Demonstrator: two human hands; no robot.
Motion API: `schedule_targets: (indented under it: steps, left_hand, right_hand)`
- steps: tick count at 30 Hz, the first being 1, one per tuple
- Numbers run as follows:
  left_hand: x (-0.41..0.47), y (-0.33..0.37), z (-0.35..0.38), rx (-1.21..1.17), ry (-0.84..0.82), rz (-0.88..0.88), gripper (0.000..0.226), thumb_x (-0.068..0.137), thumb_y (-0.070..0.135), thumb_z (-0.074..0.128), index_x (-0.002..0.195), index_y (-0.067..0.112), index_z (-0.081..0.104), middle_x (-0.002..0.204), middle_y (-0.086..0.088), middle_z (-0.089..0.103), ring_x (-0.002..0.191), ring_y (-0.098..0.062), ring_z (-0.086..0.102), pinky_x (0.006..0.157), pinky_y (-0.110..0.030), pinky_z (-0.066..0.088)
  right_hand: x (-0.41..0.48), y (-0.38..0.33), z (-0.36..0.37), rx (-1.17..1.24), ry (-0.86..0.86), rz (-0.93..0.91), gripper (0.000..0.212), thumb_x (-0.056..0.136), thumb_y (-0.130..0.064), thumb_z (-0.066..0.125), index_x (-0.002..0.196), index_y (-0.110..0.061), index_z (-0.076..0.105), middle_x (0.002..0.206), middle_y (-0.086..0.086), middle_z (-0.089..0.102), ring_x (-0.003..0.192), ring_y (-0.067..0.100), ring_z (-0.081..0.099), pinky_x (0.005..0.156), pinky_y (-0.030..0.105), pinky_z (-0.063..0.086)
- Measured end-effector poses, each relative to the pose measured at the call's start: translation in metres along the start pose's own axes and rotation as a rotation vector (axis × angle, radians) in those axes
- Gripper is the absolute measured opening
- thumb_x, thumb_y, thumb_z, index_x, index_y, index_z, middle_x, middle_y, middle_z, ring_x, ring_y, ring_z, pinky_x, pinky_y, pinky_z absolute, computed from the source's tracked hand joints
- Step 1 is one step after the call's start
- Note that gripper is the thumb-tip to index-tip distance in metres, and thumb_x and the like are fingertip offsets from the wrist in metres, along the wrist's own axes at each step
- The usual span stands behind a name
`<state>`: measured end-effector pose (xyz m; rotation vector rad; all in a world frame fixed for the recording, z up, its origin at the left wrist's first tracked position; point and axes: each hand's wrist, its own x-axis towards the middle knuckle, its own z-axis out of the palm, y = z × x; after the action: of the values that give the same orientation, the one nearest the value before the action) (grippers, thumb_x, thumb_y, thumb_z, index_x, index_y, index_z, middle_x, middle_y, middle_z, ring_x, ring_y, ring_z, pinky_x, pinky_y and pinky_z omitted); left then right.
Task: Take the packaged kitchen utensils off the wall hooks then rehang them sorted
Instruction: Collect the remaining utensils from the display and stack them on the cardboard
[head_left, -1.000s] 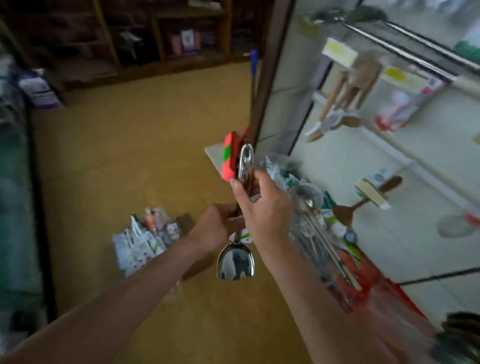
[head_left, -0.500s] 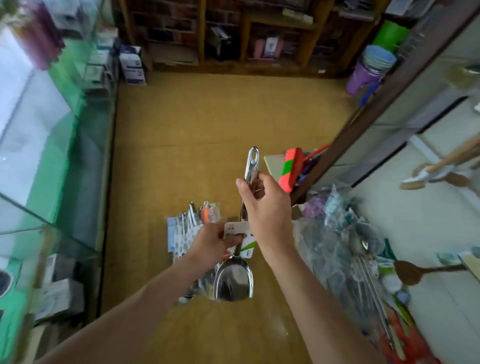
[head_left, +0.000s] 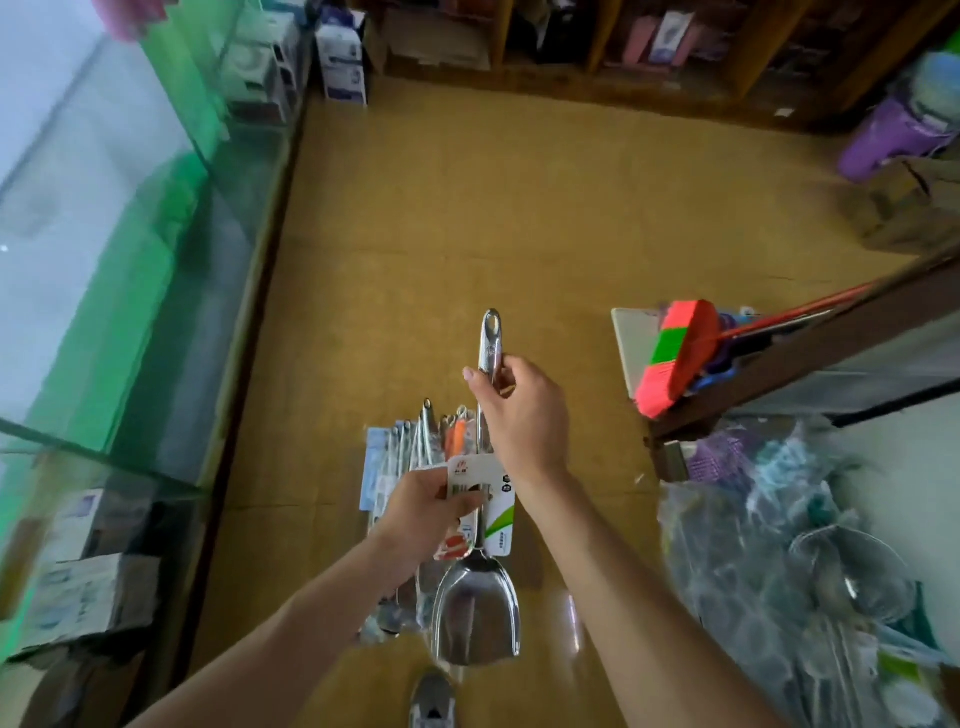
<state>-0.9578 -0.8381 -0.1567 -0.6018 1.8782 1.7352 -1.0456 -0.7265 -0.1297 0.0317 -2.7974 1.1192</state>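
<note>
Steel scoop (head_left: 475, 613) held upright, blade down, just above the utensil pile (head_left: 400, 457) on the floor (head_left: 467, 208). Right hand (head_left: 519, 415) grips its handle (head_left: 491, 338); left hand (head_left: 423, 512) pinches its label card (head_left: 475, 475).

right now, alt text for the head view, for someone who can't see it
Two hands hold a steel spatula above a brown floor: the right hand grips its handle, the left hand pinches its label card. Packaged utensils lie on the floor beneath.
</note>
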Motion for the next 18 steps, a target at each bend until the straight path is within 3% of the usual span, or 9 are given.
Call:
schedule_targets:
  steps: [4, 6, 9, 11, 13, 16, 18]
  left_hand:
    - [0.052, -0.040, 0.004, -0.049, 0.028, -0.074, 0.007, 0.088, 0.006, 0.069, 0.089, 0.012, 0.071, 0.054, 0.013, 0.063, 0.041, 0.002, 0.052, 0.041, -0.011, 0.038]
    - [0.075, -0.064, 0.004, -0.047, 0.033, -0.100, 0.010, 0.088, 0.007, 0.070, 0.095, 0.013, 0.073, 0.069, 0.012, 0.071, 0.049, 0.006, 0.057, 0.048, -0.009, 0.041]
    - [0.106, -0.099, 0.002, -0.018, 0.059, -0.154, 0.012, 0.087, 0.010, 0.072, 0.097, 0.016, 0.074, 0.085, 0.005, 0.076, 0.068, -0.004, 0.066, 0.061, -0.018, 0.050]
    - [0.126, -0.120, 0.001, 0.001, 0.068, -0.184, 0.009, 0.086, 0.011, 0.073, 0.092, 0.018, 0.073, 0.085, 0.002, 0.076, 0.073, -0.013, 0.067, 0.069, -0.030, 0.054]
    - [0.143, -0.137, 0.002, 0.009, 0.065, -0.201, 0.007, 0.086, 0.011, 0.073, 0.088, 0.017, 0.071, 0.082, 0.000, 0.074, 0.071, -0.014, 0.065, 0.069, -0.033, 0.053]
    - [0.167, -0.158, 0.004, -0.012, 0.080, -0.221, 0.006, 0.086, 0.008, 0.072, 0.086, 0.014, 0.070, 0.080, -0.001, 0.074, 0.071, -0.016, 0.064, 0.063, -0.026, 0.052]
    - [0.179, -0.170, 0.005, -0.018, 0.083, -0.234, 0.003, 0.088, 0.010, 0.070, 0.091, 0.011, 0.070, 0.078, 0.001, 0.072, 0.065, -0.011, 0.063, 0.054, -0.016, 0.048]
  right_hand:
    - [0.017, 0.053, 0.063, -0.017, -0.126, 0.063, 0.033, 0.091, -0.048, 0.066, 0.082, -0.017, 0.062, 0.073, -0.005, 0.063, 0.065, 0.015, 0.057, 0.055, 0.029, 0.035]
    - [0.019, 0.076, 0.091, 0.012, -0.189, 0.105, 0.031, 0.090, -0.048, 0.067, 0.091, -0.017, 0.064, 0.079, -0.003, 0.067, 0.071, 0.017, 0.061, 0.058, 0.031, 0.041]
    - [0.016, 0.106, 0.127, 0.026, -0.337, 0.219, 0.039, 0.091, -0.042, 0.067, 0.117, -0.014, 0.062, 0.095, -0.002, 0.070, 0.085, 0.017, 0.064, 0.066, 0.034, 0.046]
    - [0.010, 0.129, 0.155, 0.053, -0.392, 0.267, 0.027, 0.090, -0.034, 0.070, 0.107, -0.014, 0.063, 0.086, -0.002, 0.066, 0.080, 0.022, 0.063, 0.068, 0.038, 0.050]
    - [0.003, 0.149, 0.180, 0.062, -0.401, 0.300, 0.020, 0.089, -0.030, 0.071, 0.095, -0.014, 0.061, 0.076, -0.002, 0.061, 0.069, 0.021, 0.057, 0.062, 0.036, 0.045]
    - [-0.003, 0.174, 0.208, 0.059, -0.383, 0.314, 0.025, 0.090, -0.032, 0.070, 0.100, -0.010, 0.064, 0.075, 0.000, 0.061, 0.064, 0.018, 0.052, 0.060, 0.036, 0.039]
    - [-0.002, 0.188, 0.225, 0.062, -0.384, 0.311, 0.023, 0.091, -0.032, 0.070, 0.089, -0.011, 0.061, 0.072, -0.003, 0.058, 0.056, 0.012, 0.046, 0.054, 0.032, 0.035]
